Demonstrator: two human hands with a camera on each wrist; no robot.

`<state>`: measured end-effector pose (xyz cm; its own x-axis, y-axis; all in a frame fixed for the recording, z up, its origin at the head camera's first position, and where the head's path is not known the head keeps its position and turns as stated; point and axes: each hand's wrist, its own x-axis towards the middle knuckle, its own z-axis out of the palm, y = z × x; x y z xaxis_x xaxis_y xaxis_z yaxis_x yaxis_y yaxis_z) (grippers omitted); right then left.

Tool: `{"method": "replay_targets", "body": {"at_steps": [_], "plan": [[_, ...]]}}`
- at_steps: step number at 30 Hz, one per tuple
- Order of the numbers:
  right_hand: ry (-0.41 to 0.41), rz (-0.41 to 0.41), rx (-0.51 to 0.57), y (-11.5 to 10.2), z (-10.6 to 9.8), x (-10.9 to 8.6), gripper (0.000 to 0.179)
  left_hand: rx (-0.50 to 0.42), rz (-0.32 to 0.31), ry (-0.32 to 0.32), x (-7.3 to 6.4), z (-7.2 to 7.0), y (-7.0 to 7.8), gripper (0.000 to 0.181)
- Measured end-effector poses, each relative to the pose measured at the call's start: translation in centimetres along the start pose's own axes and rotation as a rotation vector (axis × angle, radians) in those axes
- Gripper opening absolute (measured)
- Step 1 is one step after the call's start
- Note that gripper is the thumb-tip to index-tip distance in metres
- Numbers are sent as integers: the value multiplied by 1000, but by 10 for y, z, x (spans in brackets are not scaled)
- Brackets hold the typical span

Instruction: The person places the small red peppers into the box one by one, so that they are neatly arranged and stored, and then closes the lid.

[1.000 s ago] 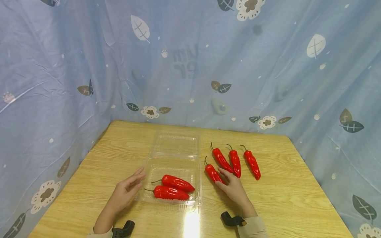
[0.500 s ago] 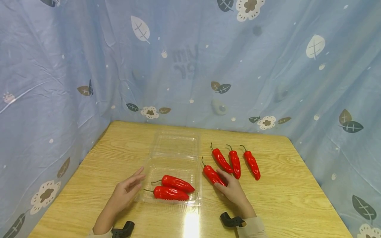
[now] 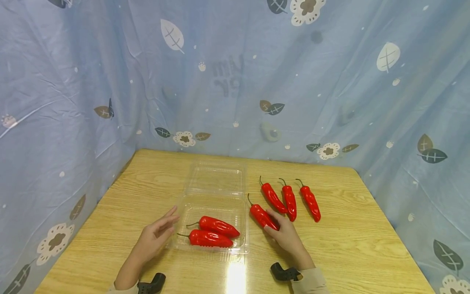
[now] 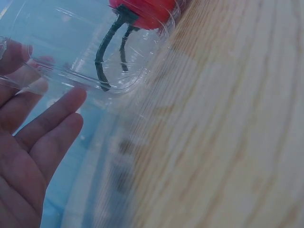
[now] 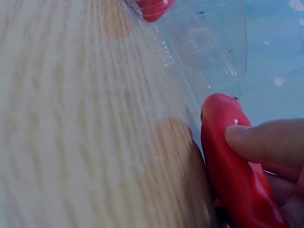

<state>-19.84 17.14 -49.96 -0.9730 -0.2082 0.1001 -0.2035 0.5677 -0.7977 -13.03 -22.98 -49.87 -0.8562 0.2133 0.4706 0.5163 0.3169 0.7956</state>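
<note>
A clear plastic clamshell box [image 3: 247, 228] lies opened out on the table. In its near half are two red chili peppers, one farther [image 3: 219, 226] and one nearer [image 3: 210, 238], stems to the left. My left hand [image 3: 153, 239] is at the box's left side, fingers extended; the left wrist view shows fingertips [image 4: 76, 97] at the clear wall, some behind it. To the right of the box, my right hand [image 3: 288, 237] pinches another red chili pepper [image 3: 262, 216] between thumb [image 5: 249, 137] and fingers. Whether this pepper touches the table, I cannot tell.
Beyond my right hand lie three more red chili peppers: left [image 3: 273, 198], middle [image 3: 289, 202] and right [image 3: 311, 202]. The box's lid [image 3: 216, 179] lies flat toward the back. A blue patterned curtain [image 3: 235, 94] surrounds the wooden table [image 3: 345, 245].
The pepper in my right hand has shifted slightly left toward the box, and more of it shows. My left hand and the two peppers in the box have stayed put.
</note>
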Motion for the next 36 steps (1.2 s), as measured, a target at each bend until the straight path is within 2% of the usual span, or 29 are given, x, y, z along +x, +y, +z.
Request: {"method": "replay_targets", "body": {"at_steps": [18,36], "plan": [[43,57,30,-1,1,1,53,-1,7,-6,0,-1,-2,30],[59,44,76,0,2,2,47,-10,-8,-1,0,0,-2,31]]}}
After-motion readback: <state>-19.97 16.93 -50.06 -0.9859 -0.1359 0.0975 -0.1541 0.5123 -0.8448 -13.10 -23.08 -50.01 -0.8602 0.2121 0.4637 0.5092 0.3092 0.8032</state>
